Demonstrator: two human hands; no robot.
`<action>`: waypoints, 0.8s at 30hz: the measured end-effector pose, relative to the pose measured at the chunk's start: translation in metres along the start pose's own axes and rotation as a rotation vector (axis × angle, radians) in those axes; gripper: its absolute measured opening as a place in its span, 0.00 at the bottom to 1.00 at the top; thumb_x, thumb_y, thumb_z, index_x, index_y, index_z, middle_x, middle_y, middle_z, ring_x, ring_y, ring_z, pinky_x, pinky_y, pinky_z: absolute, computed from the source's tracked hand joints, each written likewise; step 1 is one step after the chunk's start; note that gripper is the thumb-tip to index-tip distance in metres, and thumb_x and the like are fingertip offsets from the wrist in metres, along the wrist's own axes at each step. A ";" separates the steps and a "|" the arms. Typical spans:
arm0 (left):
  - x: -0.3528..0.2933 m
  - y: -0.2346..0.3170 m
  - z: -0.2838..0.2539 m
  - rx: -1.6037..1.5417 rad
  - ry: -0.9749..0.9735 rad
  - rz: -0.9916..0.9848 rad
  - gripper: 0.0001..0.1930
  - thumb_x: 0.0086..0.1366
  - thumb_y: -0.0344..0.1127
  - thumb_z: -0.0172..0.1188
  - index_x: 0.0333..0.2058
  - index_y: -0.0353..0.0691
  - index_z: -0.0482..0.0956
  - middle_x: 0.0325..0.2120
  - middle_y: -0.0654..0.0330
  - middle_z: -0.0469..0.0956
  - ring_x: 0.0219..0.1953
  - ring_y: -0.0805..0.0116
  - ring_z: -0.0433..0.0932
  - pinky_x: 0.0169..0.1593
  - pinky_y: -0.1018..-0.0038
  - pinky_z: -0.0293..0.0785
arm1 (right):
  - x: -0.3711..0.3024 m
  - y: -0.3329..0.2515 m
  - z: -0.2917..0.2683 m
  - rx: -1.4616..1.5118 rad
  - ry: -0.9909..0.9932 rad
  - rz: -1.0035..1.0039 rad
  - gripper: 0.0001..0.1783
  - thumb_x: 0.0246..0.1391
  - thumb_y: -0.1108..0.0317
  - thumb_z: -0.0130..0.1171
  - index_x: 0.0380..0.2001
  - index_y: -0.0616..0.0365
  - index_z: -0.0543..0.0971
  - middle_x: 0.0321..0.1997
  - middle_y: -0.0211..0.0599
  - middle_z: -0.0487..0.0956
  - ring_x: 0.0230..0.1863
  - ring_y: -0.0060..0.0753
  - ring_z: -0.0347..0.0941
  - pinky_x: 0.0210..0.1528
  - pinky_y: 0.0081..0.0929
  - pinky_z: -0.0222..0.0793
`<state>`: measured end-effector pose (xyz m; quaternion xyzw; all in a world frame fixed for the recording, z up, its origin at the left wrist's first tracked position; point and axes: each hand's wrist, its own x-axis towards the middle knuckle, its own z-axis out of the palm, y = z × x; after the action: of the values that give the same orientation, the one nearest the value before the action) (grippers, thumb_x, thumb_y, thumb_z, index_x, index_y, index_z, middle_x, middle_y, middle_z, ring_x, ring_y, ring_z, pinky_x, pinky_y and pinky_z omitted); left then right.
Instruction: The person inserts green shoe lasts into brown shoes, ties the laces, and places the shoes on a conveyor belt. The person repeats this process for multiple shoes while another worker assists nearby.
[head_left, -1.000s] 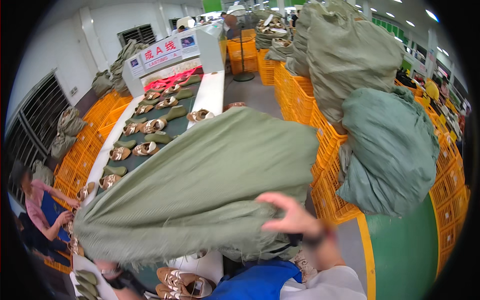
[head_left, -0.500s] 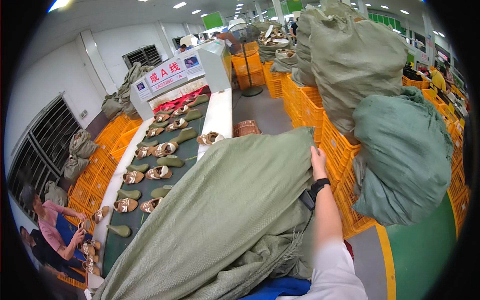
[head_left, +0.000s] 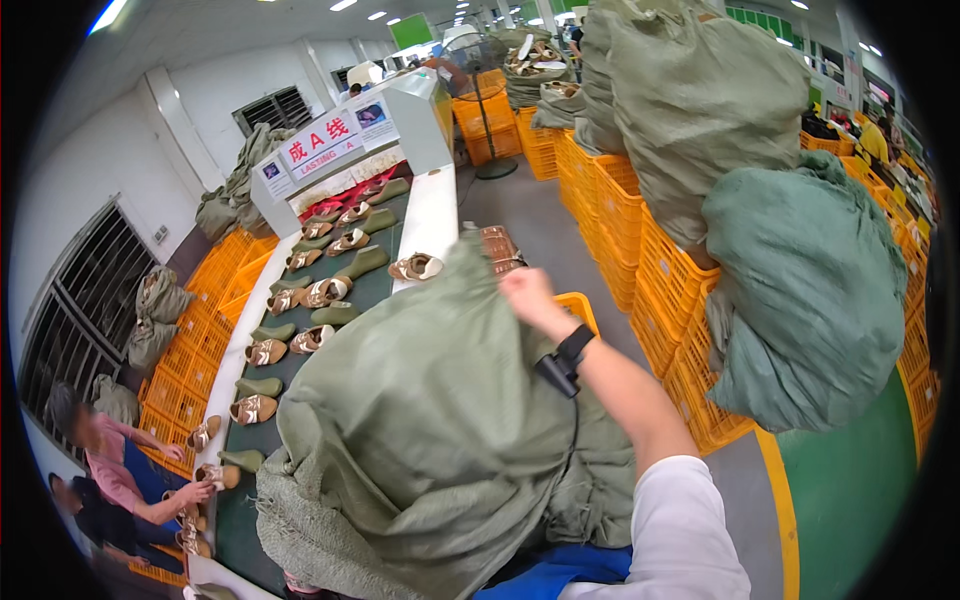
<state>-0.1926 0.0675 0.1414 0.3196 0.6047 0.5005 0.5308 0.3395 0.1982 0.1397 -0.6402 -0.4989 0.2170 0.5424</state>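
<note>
I observe the person's right hand (head_left: 527, 298) closed, slightly blurred, on the gathered top of the green woven sack (head_left: 400, 410), which drapes across the right edge of the conveyor (head_left: 240, 530) at its near end; the left hand is out of sight, state undeterminable. One brown shoe (head_left: 415, 267) rests on the conveyor's white right edge beside the sack, and a co-worker (head_left: 125, 470) in pink touches another shoe (head_left: 222, 476) at the left edge
</note>
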 end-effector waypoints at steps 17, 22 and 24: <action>0.015 0.084 0.398 -0.134 -0.937 0.260 0.13 0.68 0.38 0.46 0.46 0.38 0.72 0.39 0.63 0.76 0.39 0.73 0.74 0.41 0.71 0.73 | -0.120 -0.009 -0.054 0.521 -0.994 -0.194 0.46 0.52 0.59 0.63 0.66 0.64 0.49 0.69 0.43 0.54 0.67 0.37 0.52 0.66 0.34 0.49; 0.029 0.083 0.413 0.316 -1.088 0.393 0.15 0.65 0.37 0.52 0.47 0.35 0.73 0.30 0.68 0.75 0.31 0.80 0.71 0.36 0.77 0.71 | -0.105 0.005 -0.086 0.586 -0.433 0.198 0.23 0.57 0.64 0.52 0.54 0.65 0.69 0.54 0.42 0.73 0.55 0.36 0.68 0.61 0.33 0.59; 0.058 0.077 0.374 0.594 -1.179 0.221 0.18 0.65 0.38 0.52 0.50 0.34 0.71 0.32 0.65 0.77 0.33 0.77 0.73 0.39 0.75 0.72 | -0.037 0.046 -0.156 0.960 -0.178 0.327 0.18 0.57 0.71 0.46 0.49 0.70 0.71 0.43 0.43 0.78 0.45 0.36 0.75 0.50 0.31 0.70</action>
<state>0.1424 0.2428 0.2201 0.7323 0.2891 0.1057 0.6075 0.4709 0.0955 0.1373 -0.3680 -0.2807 0.5571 0.6896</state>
